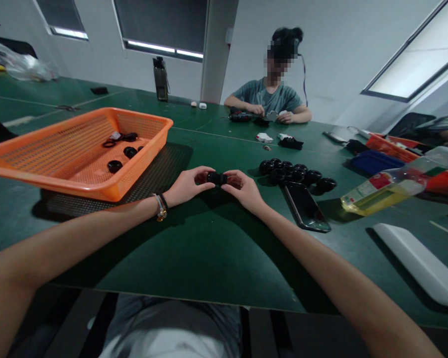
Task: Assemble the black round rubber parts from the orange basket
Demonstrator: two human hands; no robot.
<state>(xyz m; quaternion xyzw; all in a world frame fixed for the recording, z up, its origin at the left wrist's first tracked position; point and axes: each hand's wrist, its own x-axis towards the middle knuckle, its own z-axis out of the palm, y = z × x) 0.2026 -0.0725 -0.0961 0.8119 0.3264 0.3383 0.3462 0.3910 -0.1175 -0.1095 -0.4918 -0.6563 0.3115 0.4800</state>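
Note:
Between my fingertips, a small black cylindrical part is held level just above the green table. My left hand pinches its left end with thumb and fingers. At its right end, my right hand is closed in a similar pinch. The part's exact kind is too small to make out. To the right of my right hand lies a cluster of round, shiny black parts. On the left, an orange basket holds several black rings and a dark cord.
A smartphone and a white slab-like case lie on the right. Beside them a bottle with yellow liquid lies tilted near a blue tray. Across the table sits a co-worker near a power drill. A dark bottle stands at the back.

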